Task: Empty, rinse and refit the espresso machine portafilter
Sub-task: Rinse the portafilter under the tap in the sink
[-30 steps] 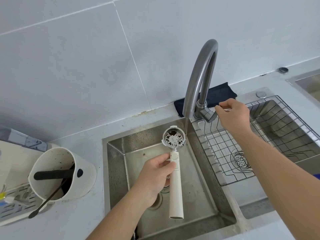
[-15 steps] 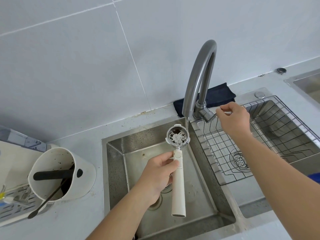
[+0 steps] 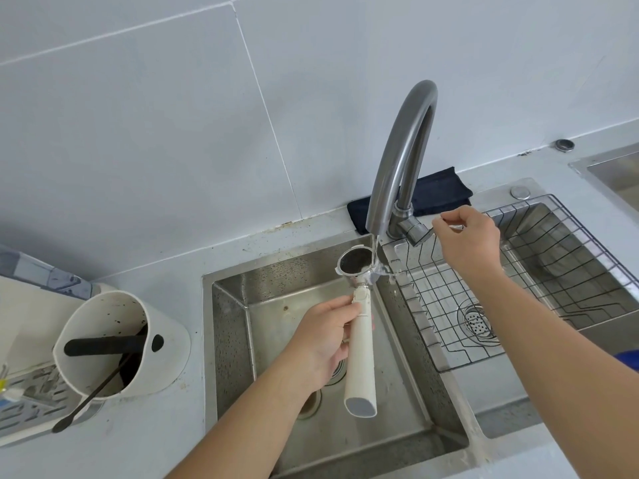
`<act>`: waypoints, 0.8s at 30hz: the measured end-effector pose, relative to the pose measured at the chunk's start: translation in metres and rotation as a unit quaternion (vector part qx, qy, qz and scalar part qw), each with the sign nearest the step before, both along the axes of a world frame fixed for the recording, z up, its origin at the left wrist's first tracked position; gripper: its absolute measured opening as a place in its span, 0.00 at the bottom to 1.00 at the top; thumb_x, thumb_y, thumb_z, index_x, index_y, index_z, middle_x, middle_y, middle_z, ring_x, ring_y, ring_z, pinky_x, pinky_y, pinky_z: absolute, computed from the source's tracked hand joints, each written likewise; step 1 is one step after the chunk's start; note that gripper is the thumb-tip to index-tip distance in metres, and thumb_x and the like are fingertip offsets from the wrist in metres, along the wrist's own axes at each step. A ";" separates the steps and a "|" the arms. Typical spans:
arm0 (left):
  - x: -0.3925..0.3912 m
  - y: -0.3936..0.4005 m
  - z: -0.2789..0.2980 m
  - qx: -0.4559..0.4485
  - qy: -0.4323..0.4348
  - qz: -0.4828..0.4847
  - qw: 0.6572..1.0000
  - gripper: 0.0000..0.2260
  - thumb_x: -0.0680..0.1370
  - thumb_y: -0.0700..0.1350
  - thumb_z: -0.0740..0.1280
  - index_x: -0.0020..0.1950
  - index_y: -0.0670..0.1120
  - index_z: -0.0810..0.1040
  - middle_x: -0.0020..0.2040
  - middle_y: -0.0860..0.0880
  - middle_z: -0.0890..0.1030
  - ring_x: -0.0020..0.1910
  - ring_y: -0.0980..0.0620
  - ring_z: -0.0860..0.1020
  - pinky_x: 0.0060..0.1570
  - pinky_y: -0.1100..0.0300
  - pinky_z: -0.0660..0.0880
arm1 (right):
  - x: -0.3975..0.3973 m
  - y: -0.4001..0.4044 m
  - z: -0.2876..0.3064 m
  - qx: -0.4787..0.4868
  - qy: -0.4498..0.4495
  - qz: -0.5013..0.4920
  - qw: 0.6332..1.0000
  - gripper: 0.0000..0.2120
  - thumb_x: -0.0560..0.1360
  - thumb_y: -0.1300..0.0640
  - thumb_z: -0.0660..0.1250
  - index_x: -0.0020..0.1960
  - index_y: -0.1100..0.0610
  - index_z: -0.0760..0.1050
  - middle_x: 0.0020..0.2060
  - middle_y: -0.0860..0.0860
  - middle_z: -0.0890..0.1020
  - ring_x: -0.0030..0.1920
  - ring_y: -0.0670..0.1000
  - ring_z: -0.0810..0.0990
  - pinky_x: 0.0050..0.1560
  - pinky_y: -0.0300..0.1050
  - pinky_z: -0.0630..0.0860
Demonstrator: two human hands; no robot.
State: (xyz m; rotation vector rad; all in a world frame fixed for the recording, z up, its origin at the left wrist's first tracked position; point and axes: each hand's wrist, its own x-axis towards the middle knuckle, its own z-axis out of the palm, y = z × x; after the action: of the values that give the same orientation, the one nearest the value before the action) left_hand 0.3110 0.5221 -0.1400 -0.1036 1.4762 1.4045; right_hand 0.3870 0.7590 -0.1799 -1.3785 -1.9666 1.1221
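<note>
The portafilter (image 3: 359,344) has a long cream handle and a round metal basket (image 3: 356,261) with dark coffee residue inside. My left hand (image 3: 325,340) grips the handle near its top and holds the basket over the left sink basin (image 3: 262,305), just under the spout of the grey curved faucet (image 3: 401,160). A thin stream of water (image 3: 375,254) runs from the spout onto the basket's right rim and splashes off. My right hand (image 3: 466,240) pinches the faucet lever (image 3: 420,233) at the tap's base.
A white knock-out container (image 3: 121,344) with a black bar and a dark brush stands on the counter at left, by a grey drip tray (image 3: 27,406). A wire rack (image 3: 518,281) sits in the right basin. A dark cloth (image 3: 439,191) lies behind the faucet.
My left hand has moved the portafilter to the right and up under the spout. Water has started running onto the basket rim. My right hand stayed at the lever.
</note>
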 end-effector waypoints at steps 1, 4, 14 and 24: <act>0.000 0.000 0.000 -0.002 0.002 0.000 1.000 0.07 0.79 0.36 0.65 0.52 0.43 0.82 0.46 0.40 0.82 0.43 0.45 0.80 0.52 0.47 0.78 | 0.000 0.000 0.000 -0.001 0.001 0.000 1.000 0.07 0.78 0.53 0.67 0.52 0.54 0.79 0.48 0.47 0.81 0.39 0.44 0.78 0.38 0.42 0.75; -0.001 0.000 -0.001 -0.014 0.014 -0.011 1.000 0.07 0.78 0.36 0.65 0.51 0.41 0.82 0.43 0.39 0.81 0.40 0.46 0.79 0.44 0.51 0.79 | -0.001 -0.001 0.001 -0.002 0.005 0.000 1.000 0.05 0.78 0.53 0.67 0.51 0.54 0.78 0.47 0.47 0.81 0.39 0.43 0.78 0.35 0.40 0.73; -0.001 -0.013 -0.008 -0.057 0.123 -0.123 0.983 0.11 0.77 0.41 0.66 0.45 0.55 0.86 0.36 0.46 0.78 0.36 0.45 0.75 0.37 0.55 0.74 | 0.000 -0.001 0.002 -0.009 0.011 -0.005 1.000 0.04 0.78 0.54 0.67 0.51 0.53 0.78 0.47 0.47 0.80 0.37 0.43 0.77 0.33 0.38 0.71; 0.001 -0.019 -0.012 -0.006 0.120 -0.091 0.989 0.11 0.79 0.42 0.67 0.56 0.55 0.84 0.46 0.45 0.79 0.37 0.48 0.80 0.38 0.57 0.78 | 0.000 -0.003 0.004 -0.011 0.005 -0.007 1.000 0.05 0.78 0.54 0.68 0.52 0.54 0.79 0.46 0.47 0.80 0.36 0.43 0.77 0.31 0.38 0.70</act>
State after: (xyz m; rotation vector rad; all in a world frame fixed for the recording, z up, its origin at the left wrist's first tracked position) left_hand 0.3122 0.5027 -0.1518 0.1949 1.6467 1.2940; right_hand 0.3867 0.7563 -0.1761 -1.3932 -1.9394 1.1457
